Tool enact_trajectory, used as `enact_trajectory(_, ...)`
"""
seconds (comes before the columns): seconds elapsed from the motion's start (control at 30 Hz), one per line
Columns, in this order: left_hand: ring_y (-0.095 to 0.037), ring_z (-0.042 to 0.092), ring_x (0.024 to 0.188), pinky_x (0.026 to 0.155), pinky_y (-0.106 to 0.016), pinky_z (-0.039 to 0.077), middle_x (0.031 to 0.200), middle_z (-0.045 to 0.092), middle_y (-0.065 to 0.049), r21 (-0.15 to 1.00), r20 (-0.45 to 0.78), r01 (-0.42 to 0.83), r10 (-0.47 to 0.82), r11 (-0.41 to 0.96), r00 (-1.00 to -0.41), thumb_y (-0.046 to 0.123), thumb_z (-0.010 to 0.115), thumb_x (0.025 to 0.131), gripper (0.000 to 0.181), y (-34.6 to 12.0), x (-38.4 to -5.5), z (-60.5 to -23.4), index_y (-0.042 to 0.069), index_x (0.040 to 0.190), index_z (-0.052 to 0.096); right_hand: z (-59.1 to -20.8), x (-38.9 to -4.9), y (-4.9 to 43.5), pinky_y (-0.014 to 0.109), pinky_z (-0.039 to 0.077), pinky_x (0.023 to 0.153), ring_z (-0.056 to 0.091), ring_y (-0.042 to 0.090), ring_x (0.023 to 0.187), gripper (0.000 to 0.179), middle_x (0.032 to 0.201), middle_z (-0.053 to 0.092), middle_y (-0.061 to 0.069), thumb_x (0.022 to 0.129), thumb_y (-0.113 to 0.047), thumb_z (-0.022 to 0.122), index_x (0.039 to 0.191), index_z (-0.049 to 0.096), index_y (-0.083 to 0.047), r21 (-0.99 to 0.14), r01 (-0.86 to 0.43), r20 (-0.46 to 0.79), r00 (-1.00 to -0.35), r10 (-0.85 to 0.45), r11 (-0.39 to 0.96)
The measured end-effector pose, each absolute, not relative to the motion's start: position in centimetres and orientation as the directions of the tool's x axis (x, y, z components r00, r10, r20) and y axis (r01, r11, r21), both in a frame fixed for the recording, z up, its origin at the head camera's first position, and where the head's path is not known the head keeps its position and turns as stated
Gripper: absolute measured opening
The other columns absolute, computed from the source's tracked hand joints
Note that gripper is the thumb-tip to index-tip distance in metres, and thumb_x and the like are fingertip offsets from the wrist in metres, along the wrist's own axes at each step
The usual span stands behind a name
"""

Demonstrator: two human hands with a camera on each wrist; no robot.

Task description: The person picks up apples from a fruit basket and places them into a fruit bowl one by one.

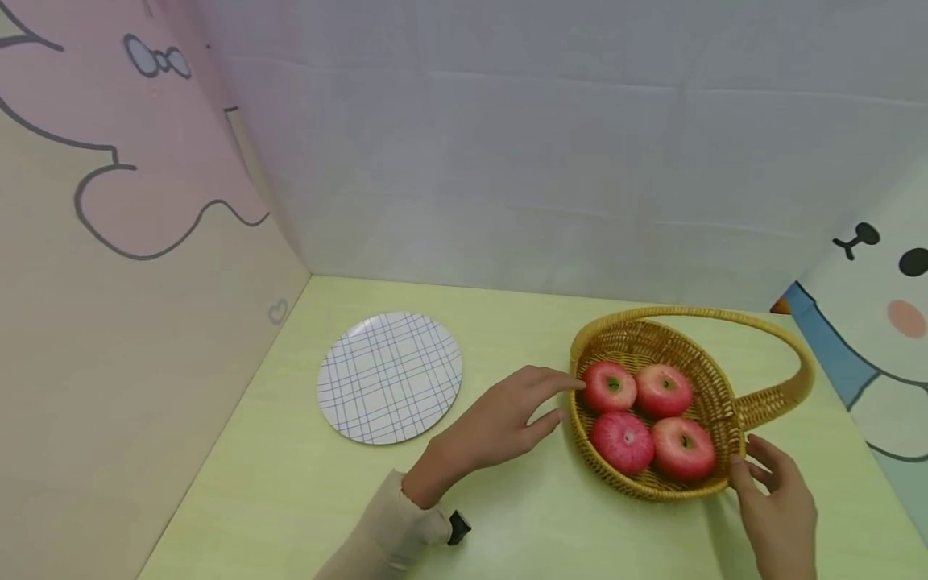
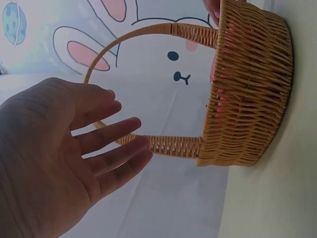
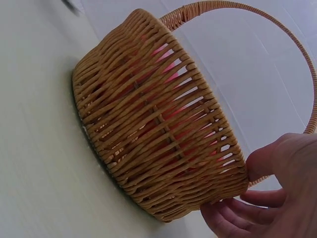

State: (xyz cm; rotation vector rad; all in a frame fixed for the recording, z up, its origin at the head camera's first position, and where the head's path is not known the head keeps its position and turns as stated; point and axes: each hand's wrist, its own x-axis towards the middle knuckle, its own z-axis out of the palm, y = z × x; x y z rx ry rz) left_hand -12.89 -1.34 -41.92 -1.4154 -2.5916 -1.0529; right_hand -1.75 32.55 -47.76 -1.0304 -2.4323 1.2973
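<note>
A wicker basket (image 1: pixel 638 483) with a tall arched handle (image 1: pixel 779 403) stands on the table at the right, holding several red apples (image 1: pixel 685 449). The right hand (image 1: pixel 779 507) pinches its near right rim, thumb at the edge and fingers against the outer wall, as the right wrist view (image 3: pixel 277 198) also shows. At the basket's left side is the left hand (image 1: pixel 500 423), its fingers lightly bent and spread, with nothing in its grasp. In the left wrist view the left hand (image 2: pixel 74 144) appears apart from the wicker wall (image 2: pixel 247 94).
A round white plate (image 1: pixel 391 379) with a blue grid pattern lies left of the basket on the pale yellow-green table (image 1: pixel 275 483). White cloth (image 1: pixel 507 161) hangs behind. Panels with cartoon drawings border the left and right sides.
</note>
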Motion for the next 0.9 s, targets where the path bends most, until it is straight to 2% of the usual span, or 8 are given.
enact_trajectory(0.13, -0.013, 0.053, 0.140, 0.119, -0.027, 0.042, 0.148, 0.059, 0.004, 0.554, 0.274, 0.744, 0.762, 0.374, -0.587, 0.026, 0.055, 0.109, 0.042, -0.5, -12.8, -41.7, 0.018, 0.150, 0.054, -47.8, -1.8, 32.7, 0.003, 0.048, 0.066, 0.047, -0.028, 0.083, 0.058, 0.135, 0.059, -0.005, 0.106, -0.030, 0.058, 0.157, 0.044, -0.007, -0.824, 0.479, -0.209, -0.754, 0.623, 0.303)
enact_trajectory(0.3, -0.014, 0.053, 0.140, 0.117, -0.028, 0.045, 0.149, 0.058, 0.000, 0.568, 0.202, 0.710, 0.766, 0.415, -0.610, 0.031, 0.055, 0.109, 0.047, 0.4, -13.0, -41.6, 0.016, 0.153, 0.050, -47.9, -1.8, 32.9, 0.007, 0.055, 0.067, 0.054, -0.025, 0.080, 0.063, 0.118, 0.052, -0.024, 0.107, -0.030, 0.058, 0.160, 0.038, -0.004, -0.865, 0.457, -0.267, -0.770, 0.579, 0.208)
enact_trajectory(0.43, -0.014, 0.055, 0.137, 0.115, -0.028, 0.047, 0.150, 0.057, -0.001, 0.575, 0.143, 0.686, 0.771, 0.445, -0.620, 0.034, 0.058, 0.108, 0.050, 1.2, -13.2, -41.7, 0.015, 0.153, 0.050, -48.0, -1.8, 32.9, 0.007, 0.054, 0.068, 0.054, -0.025, 0.081, 0.064, 0.116, 0.050, -0.026, 0.106, -0.031, 0.058, 0.160, 0.037, -0.004, -0.868, 0.458, -0.279, -0.769, 0.575, 0.191)
enact_trajectory(0.63, -0.013, 0.055, 0.135, 0.114, -0.024, 0.046, 0.148, 0.059, 0.002, 0.568, 0.142, 0.710, 0.799, 0.417, -0.584, 0.036, 0.060, 0.106, 0.046, 2.5, -13.6, -41.6, 0.015, 0.147, 0.056, -48.2, -1.7, 33.0, 0.004, 0.051, 0.068, 0.055, -0.025, 0.080, 0.064, 0.111, 0.051, -0.031, 0.105, -0.031, 0.060, 0.160, 0.038, -0.004, -0.882, 0.438, -0.271, -0.772, 0.575, 0.172)
enact_trajectory(0.9, -0.009, 0.056, 0.133, 0.110, -0.018, 0.045, 0.147, 0.058, 0.006, 0.593, 0.084, 0.695, 0.828, 0.405, -0.554, 0.038, 0.062, 0.105, 0.048, 3.9, -14.4, -42.3, 0.016, 0.147, 0.056, -48.2, -1.6, 32.8, 0.004, 0.050, 0.067, 0.057, -0.023, 0.081, 0.063, 0.104, 0.051, -0.036, 0.105, -0.029, 0.061, 0.159, 0.040, -0.005, -0.897, 0.415, -0.260, -0.774, 0.578, 0.152)
